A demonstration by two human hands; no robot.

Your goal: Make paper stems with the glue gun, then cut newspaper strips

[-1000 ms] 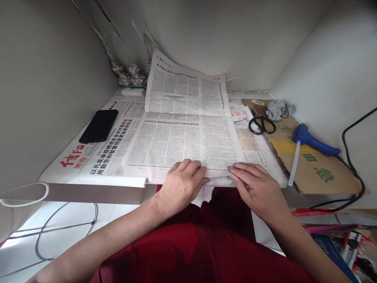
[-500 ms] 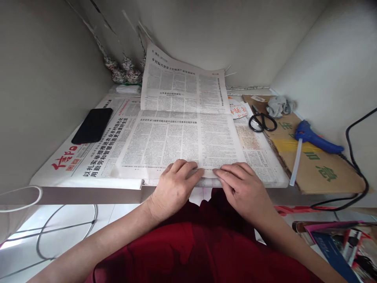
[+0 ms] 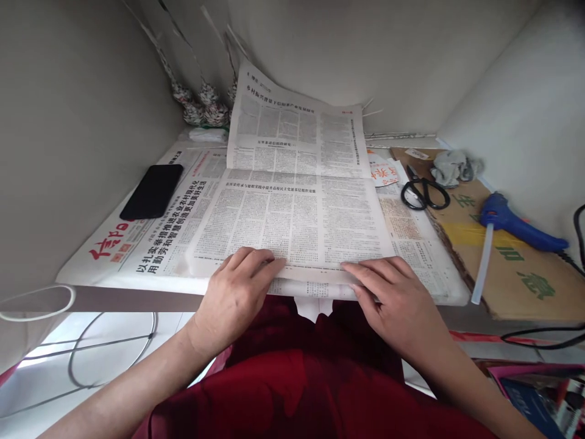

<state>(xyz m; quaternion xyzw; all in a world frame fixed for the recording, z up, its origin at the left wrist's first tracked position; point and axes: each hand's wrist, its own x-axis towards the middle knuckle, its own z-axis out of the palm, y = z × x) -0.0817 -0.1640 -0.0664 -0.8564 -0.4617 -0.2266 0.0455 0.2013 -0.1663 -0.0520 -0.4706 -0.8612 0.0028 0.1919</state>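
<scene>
A newspaper sheet (image 3: 274,225) lies in front of me, its far half leaning up against the back wall. At its near edge, left of the middle, my left hand (image 3: 240,289) is closed with curled fingers, the edge between thumb and fingers. Further right, my right hand (image 3: 393,296) holds the same edge, fingers on top and thumb lower. The near border looks slightly curled between the two hands. Beneath it are more newspapers (image 3: 171,235) with large black and red print.
On the left lies a black phone (image 3: 152,192). To the right are black-handled scissors (image 3: 425,192), a crumpled grey cloth (image 3: 452,167), and a blue glue gun (image 3: 516,222) on cardboard (image 3: 507,268). Woven paper pieces (image 3: 201,107) stand in the back left corner.
My left hand has slid left along the near edge, so the hands are farther apart. The view has shifted slightly; the sheet stays in place.
</scene>
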